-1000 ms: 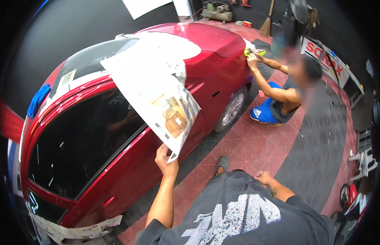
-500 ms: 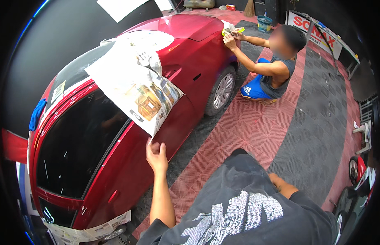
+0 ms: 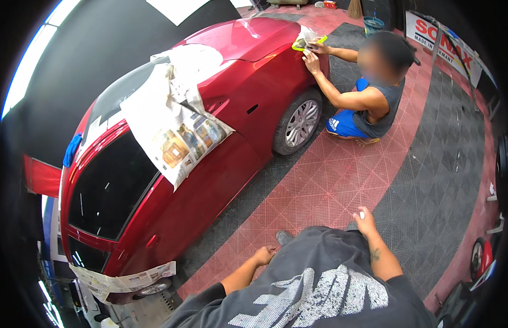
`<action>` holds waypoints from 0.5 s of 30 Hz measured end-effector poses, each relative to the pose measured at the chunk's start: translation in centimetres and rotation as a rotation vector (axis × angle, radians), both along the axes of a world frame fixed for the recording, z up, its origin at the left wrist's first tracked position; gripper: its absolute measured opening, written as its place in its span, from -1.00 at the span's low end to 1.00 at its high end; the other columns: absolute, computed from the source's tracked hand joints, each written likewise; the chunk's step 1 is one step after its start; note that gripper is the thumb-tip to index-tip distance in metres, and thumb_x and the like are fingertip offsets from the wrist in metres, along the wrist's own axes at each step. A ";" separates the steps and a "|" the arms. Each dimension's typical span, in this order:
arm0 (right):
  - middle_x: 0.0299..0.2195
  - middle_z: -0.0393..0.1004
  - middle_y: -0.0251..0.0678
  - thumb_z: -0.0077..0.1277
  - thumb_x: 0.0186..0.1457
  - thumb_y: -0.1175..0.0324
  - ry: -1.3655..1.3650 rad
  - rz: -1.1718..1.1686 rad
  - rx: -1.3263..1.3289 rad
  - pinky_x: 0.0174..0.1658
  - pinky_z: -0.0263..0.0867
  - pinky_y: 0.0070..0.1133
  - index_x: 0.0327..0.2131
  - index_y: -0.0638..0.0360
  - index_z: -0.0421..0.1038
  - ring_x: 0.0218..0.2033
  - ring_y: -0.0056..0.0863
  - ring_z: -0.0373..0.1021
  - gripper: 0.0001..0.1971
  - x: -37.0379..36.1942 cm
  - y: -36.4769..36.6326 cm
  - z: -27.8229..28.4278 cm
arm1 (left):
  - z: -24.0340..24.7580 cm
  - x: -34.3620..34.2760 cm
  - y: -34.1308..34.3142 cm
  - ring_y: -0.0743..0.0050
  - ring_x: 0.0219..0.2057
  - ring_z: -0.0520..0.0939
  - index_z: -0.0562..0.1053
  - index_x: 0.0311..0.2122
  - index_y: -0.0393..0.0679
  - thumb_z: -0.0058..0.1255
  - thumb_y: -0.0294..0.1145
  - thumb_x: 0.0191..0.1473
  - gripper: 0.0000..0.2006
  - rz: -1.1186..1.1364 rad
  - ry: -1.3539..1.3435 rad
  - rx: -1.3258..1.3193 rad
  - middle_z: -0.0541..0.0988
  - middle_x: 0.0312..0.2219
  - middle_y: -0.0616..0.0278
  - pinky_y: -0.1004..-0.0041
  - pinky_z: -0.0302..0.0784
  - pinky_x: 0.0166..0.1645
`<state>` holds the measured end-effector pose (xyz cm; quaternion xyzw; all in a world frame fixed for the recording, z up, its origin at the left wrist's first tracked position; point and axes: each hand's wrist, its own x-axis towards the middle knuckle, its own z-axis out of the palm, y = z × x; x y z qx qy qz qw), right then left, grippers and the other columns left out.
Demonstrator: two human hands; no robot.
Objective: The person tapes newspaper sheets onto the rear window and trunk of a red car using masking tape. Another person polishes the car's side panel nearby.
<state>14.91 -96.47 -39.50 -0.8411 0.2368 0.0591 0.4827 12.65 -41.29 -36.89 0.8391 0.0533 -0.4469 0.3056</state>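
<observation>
My left hand (image 3: pixel 263 255) hangs low beside my dark shirt, away from the car; its fingers are partly hidden. My right hand (image 3: pixel 365 223) is closed around a small white thing (image 3: pixel 362 215), too small to name, over the floor mats. To the left stands a dark red car (image 3: pixel 210 180). Newspaper sheets (image 3: pixel 175 142) drape over its windshield edge, mirror area and front door, with the lower corner hanging loose. Another newspaper strip (image 3: pixel 123 281) lies along the rear side. Neither hand touches the car.
A crouching co-worker (image 3: pixel 379 93) holds both hands at the headlight, which has yellow-green tape (image 3: pixel 299 46) around it. A blue cloth (image 3: pixel 72 150) hangs on the car's far side. A bucket (image 3: pixel 373 25) and broom (image 3: pixel 355 9) stand at the back. Red and dark floor tiles (image 3: pixel 330 186) lie between.
My left hand has left the newspaper's lower corner and dropped beside my body. My right hand has come into view with a small white thing. My view has shifted.
</observation>
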 end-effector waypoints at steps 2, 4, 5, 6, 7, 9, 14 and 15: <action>0.12 0.67 0.02 0.36 0.25 0.15 0.104 -0.107 -0.001 0.27 0.45 -0.30 0.20 0.24 0.56 0.17 -0.10 0.58 -0.46 -5.7 -4.0 -3.0 | 7.2 5.3 -4.9 -0.18 0.08 0.79 0.50 0.36 -0.34 0.28 0.00 0.32 -0.30 -0.265 -0.027 0.213 0.77 0.06 -0.15 0.11 0.66 0.23; 0.11 0.67 0.00 0.38 0.23 0.15 0.246 -0.228 0.025 0.27 0.46 -0.30 0.18 0.24 0.57 0.17 -0.12 0.59 -0.46 -13.2 -8.1 -8.6 | 10.4 8.5 -6.0 -0.22 0.20 0.71 0.43 0.43 -0.32 0.28 0.00 0.31 -0.25 -0.299 -0.228 0.320 0.69 0.18 -0.20 0.09 0.59 0.33; 0.10 0.67 0.01 0.39 0.22 0.20 0.334 -0.247 0.037 0.25 0.47 -0.30 0.18 0.29 0.56 0.16 -0.11 0.59 -0.46 -16.5 -9.5 -10.2 | 10.6 9.5 -5.1 -0.20 0.26 0.67 0.38 0.47 -0.31 0.29 -0.01 0.31 -0.21 -0.218 -0.421 0.315 0.63 0.25 -0.25 0.10 0.55 0.38; 0.09 0.67 0.01 0.37 0.22 0.26 0.412 -0.318 -0.085 0.23 0.48 -0.26 0.19 0.35 0.54 0.15 -0.09 0.58 -0.46 -24.1 -13.9 -15.5 | 10.6 11.2 -7.0 -0.23 0.31 0.62 0.31 0.51 -0.29 0.30 -0.02 0.30 -0.17 -0.129 -0.433 0.266 0.58 0.29 -0.28 0.09 0.51 0.43; 0.09 0.66 0.02 0.34 0.24 0.30 0.568 -0.354 -0.079 0.17 0.51 -0.22 0.20 0.40 0.49 0.13 -0.07 0.59 -0.45 -27.3 -16.0 -16.8 | 12.2 13.4 -8.2 -0.26 0.35 0.57 0.23 0.55 -0.27 0.30 -0.03 0.30 -0.12 -0.027 -0.478 0.273 0.52 0.34 -0.30 0.09 0.46 0.47; -0.19 0.63 -0.05 0.33 0.26 0.33 0.664 -0.399 -0.079 -0.24 0.53 -0.20 0.10 0.33 0.46 -0.24 -0.20 0.61 -0.56 -34.2 -18.5 -17.2 | 13.0 16.5 -8.8 -0.37 0.43 0.44 0.06 0.62 -0.24 0.31 -0.06 0.28 -0.01 -0.049 -0.601 0.415 0.31 0.48 -0.27 -0.01 0.41 0.50; -0.31 0.54 -0.18 0.30 0.30 0.36 0.590 -0.690 0.176 -0.39 0.43 -0.27 0.05 0.28 0.44 -0.41 -0.34 0.51 -0.64 -35.9 -18.9 -12.7 | 16.1 25.6 -11.2 -0.45 0.40 0.46 0.05 0.61 -0.29 0.32 -0.11 0.25 0.00 -0.100 -0.656 0.577 0.14 0.58 -0.20 -0.06 0.49 0.45; -0.22 0.58 -0.14 0.29 0.31 0.35 0.606 -0.733 0.253 -0.24 0.49 -0.31 0.11 0.32 0.46 -0.31 -0.32 0.55 -0.61 -32.0 -16.5 -11.0 | 16.5 28.1 -10.5 -0.44 0.38 0.49 0.06 0.60 -0.29 0.32 -0.11 0.25 -0.01 -0.122 -0.725 0.635 0.13 0.58 -0.20 -0.05 0.52 0.43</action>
